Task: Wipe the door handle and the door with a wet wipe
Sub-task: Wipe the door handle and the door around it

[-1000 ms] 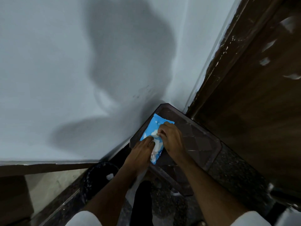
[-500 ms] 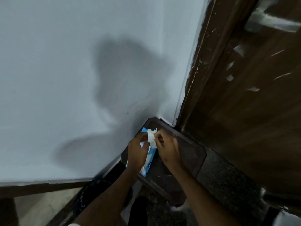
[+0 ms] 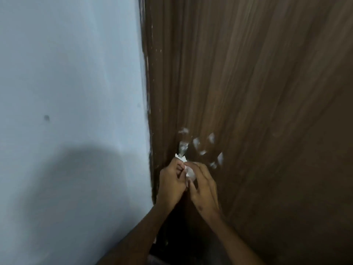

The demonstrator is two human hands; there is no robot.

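Crumpled white wet wipe (image 3: 188,168) pinched btwn fingertips of left hand (image 3: 172,183) & right hand (image 3: 203,188), in front of brown wooden door (image 3: 257,92).

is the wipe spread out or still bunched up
Bunched up: the wet wipe is a small crumpled wad pinched between the left hand and right hand.

A crumpled white wet wipe (image 3: 188,168) is held bunched just below a blurred silvery door handle (image 3: 182,149), in front of a dark brown wood-grain door (image 3: 257,92) flecked with white patches.
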